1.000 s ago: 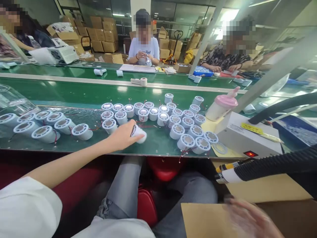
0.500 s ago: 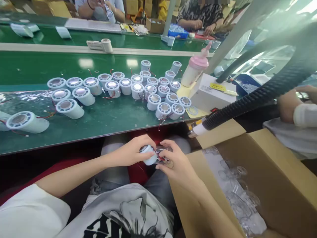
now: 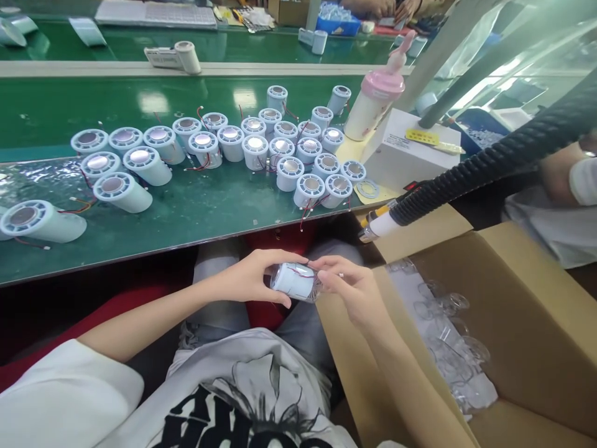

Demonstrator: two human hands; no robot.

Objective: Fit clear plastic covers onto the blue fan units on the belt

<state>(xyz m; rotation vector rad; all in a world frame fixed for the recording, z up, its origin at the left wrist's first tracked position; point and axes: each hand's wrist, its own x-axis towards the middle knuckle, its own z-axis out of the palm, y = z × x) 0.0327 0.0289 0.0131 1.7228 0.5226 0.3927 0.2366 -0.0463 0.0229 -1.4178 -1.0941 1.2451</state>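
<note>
A light blue cylinder [image 3: 295,281] with thin red and dark wires along its side sits inside a clear plastic cover [image 3: 313,292] above my lap. My left hand [image 3: 261,277] wraps round the cylinder's left end, thumb below and fingers over the top. At the cover's right end, the bent fingers of my right hand [image 3: 347,286] pinch by the wires; a small white connector tip shows there. Similar blue cylinders [image 3: 255,152] with round metallic tops and loose wires stand in a group on the green table [image 3: 209,218].
An open cardboard box [image 3: 527,317] holding clear plastic covers [image 3: 448,336] is at the right. Above it, a black corrugated hose [image 3: 466,174] slants down. A pink-topped bottle [image 3: 375,99] and white box [image 3: 410,149] stand at the table's right. Another person's hands [image 3: 392,9] are across.
The blue cylinder is now inside the clear cover, lying sideways with its wires showing. My right fingers have moved to the cover's right end. The view has tilted down.
</note>
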